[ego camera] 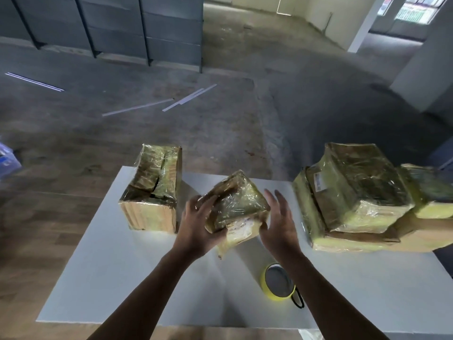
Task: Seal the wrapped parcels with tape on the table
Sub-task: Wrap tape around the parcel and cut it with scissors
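A small parcel (239,207) wrapped in shiny plastic film is tilted above the middle of the white table (122,278). My left hand (198,227) grips its left side, fingers curled over the top and thumb underneath. My right hand (279,222) is at its right side with the fingers straight and spread, the thumb touching the lower right corner. A yellow roll of tape (278,282) lies on the table under my right forearm, with a black loop (297,300) beside it.
A taller wrapped box (153,190) stands at the table's back left. A pile of wrapped parcels (355,192) fills the back right and reaches past the table edge. Beyond the table are bare floor, loose white strips (188,99) and grey shelving (147,28).
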Demonstrator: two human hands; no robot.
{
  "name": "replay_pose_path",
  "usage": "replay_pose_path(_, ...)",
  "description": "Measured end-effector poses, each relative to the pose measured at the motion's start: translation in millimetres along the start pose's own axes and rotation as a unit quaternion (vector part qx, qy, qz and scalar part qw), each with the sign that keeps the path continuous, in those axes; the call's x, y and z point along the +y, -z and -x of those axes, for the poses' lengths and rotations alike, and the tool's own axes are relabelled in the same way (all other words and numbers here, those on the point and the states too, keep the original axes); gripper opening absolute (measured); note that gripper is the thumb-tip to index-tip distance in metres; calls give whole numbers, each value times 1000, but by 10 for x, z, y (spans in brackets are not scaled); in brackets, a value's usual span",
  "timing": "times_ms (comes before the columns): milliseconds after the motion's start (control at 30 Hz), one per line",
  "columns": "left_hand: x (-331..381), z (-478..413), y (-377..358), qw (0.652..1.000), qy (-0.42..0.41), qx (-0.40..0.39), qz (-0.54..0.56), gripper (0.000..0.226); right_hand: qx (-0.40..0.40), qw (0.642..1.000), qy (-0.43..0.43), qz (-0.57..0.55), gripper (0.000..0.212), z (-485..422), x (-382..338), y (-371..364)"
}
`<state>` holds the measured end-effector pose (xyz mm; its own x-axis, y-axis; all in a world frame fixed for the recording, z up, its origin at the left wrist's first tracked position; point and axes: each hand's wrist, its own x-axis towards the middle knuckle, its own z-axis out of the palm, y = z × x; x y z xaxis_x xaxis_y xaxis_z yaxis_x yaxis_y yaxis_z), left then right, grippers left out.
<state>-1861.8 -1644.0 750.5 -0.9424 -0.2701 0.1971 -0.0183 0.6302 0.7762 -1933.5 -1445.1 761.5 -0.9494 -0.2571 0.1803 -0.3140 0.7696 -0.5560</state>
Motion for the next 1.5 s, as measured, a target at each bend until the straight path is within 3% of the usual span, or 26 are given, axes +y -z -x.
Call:
replay_pose_path(167, -32, -34, 88, 998, -17, -25, -46, 69, -63, 984, 124, 114, 87, -94, -93, 85)
replay_pose_path(267, -38, -64, 76, 993, -41, -58, -91, 71, -134, 948, 192, 215, 82, -105, -199, 10)
replay_pose_path(467, -74, -125, 112, 984, -65, -133, -97, 67, -169, 928, 160, 292, 92, -21, -284, -228)
replay_pose_path(600, -116, -203, 163, 982, -85, -158, -60, 79, -167, 941, 171, 241, 90, -13, -246, -251)
replay_pose_path(667, -73, -263, 172, 983, -81, -161, -19, 81, -185, 957, 135, 176, 83, 0, -224, -204)
replay_pose_path(800, 37, -441, 84, 991, -67, -114, -11, 78, -110, 993, 28, 28, 72, 27, -236, -136)
replay_pose_path(900, -2, -470, -40, 996, -3, -51, -78, 84, -85, 988, -120, -48, 60, -23, -231, -57)
replay_pose_path(1000, -61, -414, -149, 993, 77, -33, -84, 94, -60, 959, -231, -153, 39, -91, -131, -22)
replay_pose_path(1067, -35, -406, -225, 975, 212, -56, 35, 99, -45, 951, -259, -161, 37, -143, -28, -45)
replay_pose_path(1100, -10, -415, -269, 946, 287, -66, 139, 95, -45, 948, -271, -161, 37, -157, 22, -59)
replay_pose_path(1167, 23, -459, -378, 865, 374, -76, 325, 63, -54, 943, -285, -161, 38, -185, 101, -56)
replay_pose_path(1233, 61, -528, -445, 834, 376, -72, 397, 32, -76, 942, -284, -159, 42, -204, 188, -27)
replay_pose_path(1300, 110, -618, -482, 853, 356, -54, 378, 19, -95, 944, -274, -159, 51, -244, 314, 30)
replay_pose_path(1433, 221, -818, -534, 920, 315, -32, 233, 27, -45, 959, -243, -140, 81, -396, 635, 209)
replay_pose_path(1500, 271, -927, -579, 941, 288, -32, 176, 32, -72, 961, -229, -140, 63, -468, 790, 234)
